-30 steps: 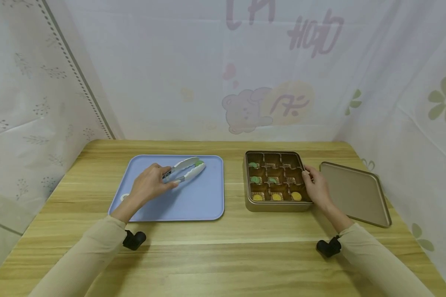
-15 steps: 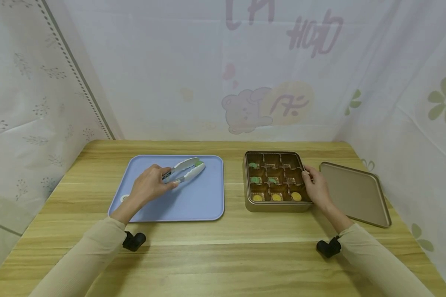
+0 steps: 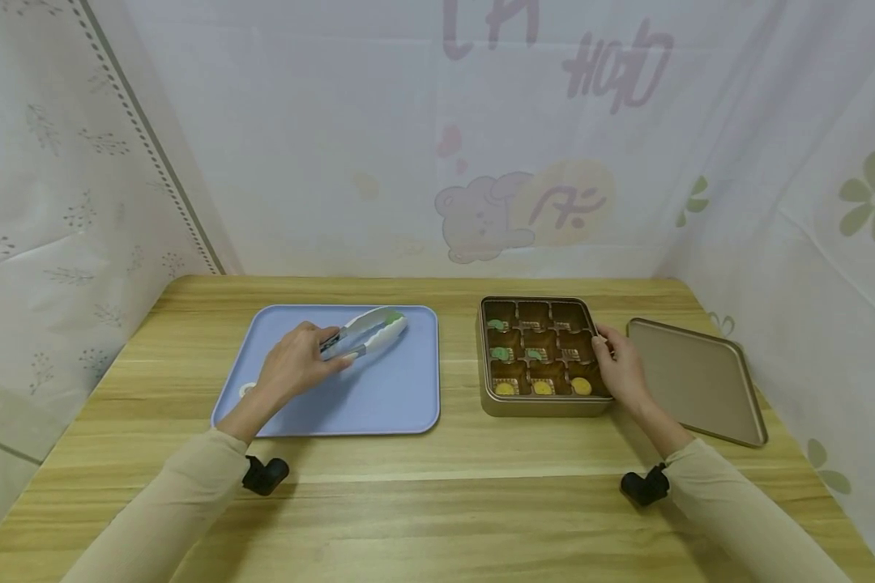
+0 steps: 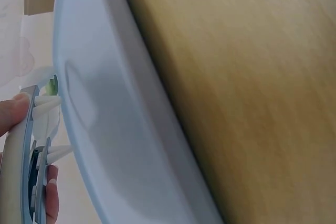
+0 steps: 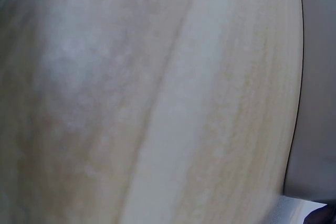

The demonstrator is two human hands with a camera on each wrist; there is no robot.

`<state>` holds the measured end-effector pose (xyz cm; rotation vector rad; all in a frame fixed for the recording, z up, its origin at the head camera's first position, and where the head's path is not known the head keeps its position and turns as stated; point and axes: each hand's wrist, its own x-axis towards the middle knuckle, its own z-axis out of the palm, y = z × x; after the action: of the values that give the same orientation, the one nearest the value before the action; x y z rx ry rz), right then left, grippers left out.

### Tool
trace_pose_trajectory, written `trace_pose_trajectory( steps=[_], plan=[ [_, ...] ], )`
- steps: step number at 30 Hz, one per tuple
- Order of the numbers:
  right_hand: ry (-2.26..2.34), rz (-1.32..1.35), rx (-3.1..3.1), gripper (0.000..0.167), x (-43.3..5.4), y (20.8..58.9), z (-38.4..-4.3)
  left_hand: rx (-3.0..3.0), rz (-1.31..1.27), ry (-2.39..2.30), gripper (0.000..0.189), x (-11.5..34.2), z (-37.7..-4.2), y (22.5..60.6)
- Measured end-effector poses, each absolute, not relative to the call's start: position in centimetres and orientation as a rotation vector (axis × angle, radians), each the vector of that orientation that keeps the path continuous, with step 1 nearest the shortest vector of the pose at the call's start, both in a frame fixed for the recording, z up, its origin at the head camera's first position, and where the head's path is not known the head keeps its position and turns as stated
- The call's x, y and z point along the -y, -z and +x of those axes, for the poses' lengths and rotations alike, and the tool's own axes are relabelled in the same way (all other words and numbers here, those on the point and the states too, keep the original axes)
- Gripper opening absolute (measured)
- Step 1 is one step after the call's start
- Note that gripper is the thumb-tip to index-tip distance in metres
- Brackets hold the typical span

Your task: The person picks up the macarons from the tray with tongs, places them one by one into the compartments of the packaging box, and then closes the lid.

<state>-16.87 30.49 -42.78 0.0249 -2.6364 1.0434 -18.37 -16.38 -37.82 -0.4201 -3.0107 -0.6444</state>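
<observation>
My left hand [image 3: 292,364] holds a pair of tongs [image 3: 373,346] over the blue tray [image 3: 401,405]. A small green piece [image 3: 394,317] shows between the pale scalloped tips. In the left wrist view, thumb and fingers squeeze the tongs' handles [image 4: 18,156] from both sides, with the green piece [image 4: 51,86] beyond. Beside the left wrist, a white ring-shaped piece [image 3: 245,389] lies on the tray, partly hidden. My right hand [image 3: 622,368] grips the right side of a gold tin [image 3: 547,407], thumb at the rim. Its divided insert bears yellow pieces [image 3: 543,388] in the front row and green pieces [image 3: 500,353] farther back.
The tin's flat gold lid [image 3: 696,380] lies at the right, partly behind the right hand and wrist. Wooden table [image 3: 437,502] shows in front of the tray and tin. A printed curtain [image 3: 321,162] hangs along the back and sides.
The tongs' tips have shifted slightly to the right, and less of the green piece shows between them. The right hand and the tin have stayed put.
</observation>
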Motion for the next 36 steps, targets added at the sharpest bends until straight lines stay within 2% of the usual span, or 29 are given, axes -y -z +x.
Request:
trace_pose_trajectory(
  steps=[13,24,36],
  plan=[
    [-1.038,0.025,2.643,0.037,-30.6,42.7,-16.9,2.972,-0.474,0.715,0.059,13.6,-18.9,36.6],
    [-1.053,0.018,2.653,0.039,-30.5,42.7,-16.7,2.948,-0.560,0.796,0.061,8.8,-19.6,35.0],
    [-1.051,0.032,2.633,0.037,-30.6,42.9,-16.9,2.912,-0.690,0.793,0.055,3.8,-20.3,34.9]
  ],
)
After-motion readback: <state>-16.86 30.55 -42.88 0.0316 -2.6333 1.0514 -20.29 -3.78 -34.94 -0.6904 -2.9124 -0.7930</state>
